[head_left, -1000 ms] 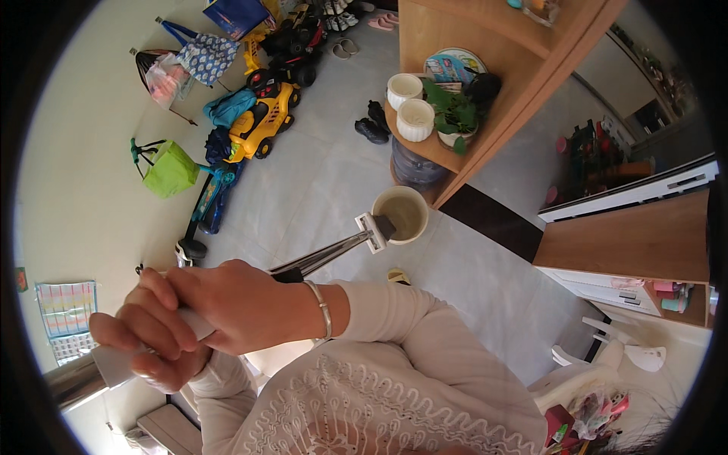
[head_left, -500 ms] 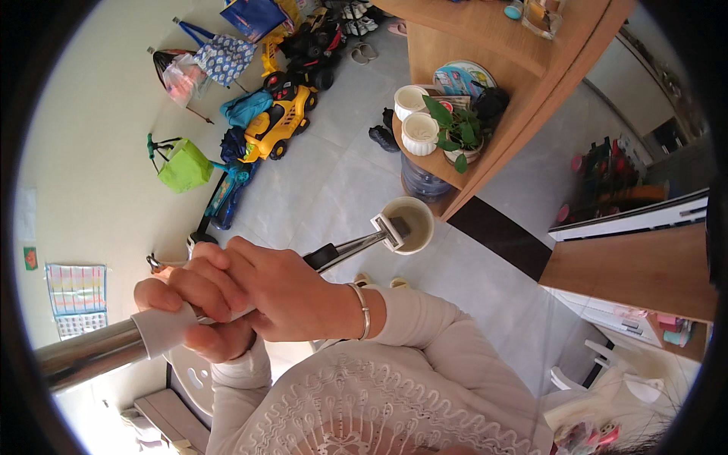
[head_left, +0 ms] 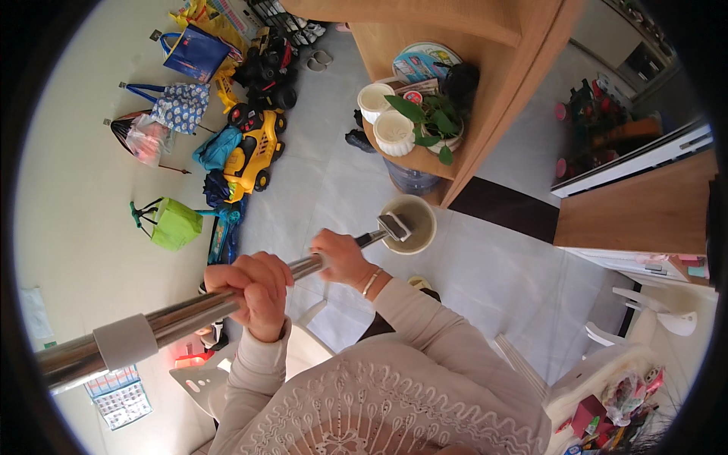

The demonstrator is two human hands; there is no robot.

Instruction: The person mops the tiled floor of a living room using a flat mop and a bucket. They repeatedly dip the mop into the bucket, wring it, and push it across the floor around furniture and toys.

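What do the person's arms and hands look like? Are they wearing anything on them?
Both arms have long, pale beige sleeves. The left hand and right hand wear no gloves. There's a thin, shiny, silvery bracelet around the right wrist, just past the cuff. I can't see one on the left.

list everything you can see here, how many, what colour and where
bucket: one, off-white, on floor
mop: one, silver, head over bucket opening
shelf unit: one, brown, upper middle
pots: two, white, on shelf unit
plant: one, green, beside pots
jug: one, bluish, below pots
toy truck: one, yellow, near left wall
bags: several, mixed colours, along left wall
cabinet: one, brown and white, right
clutter: too jumbled to count, mixed, lower right
bracelet: one, silver, right wrist
left grip: one, bare, around mop
right grip: one, bare, around mop nearer bucket
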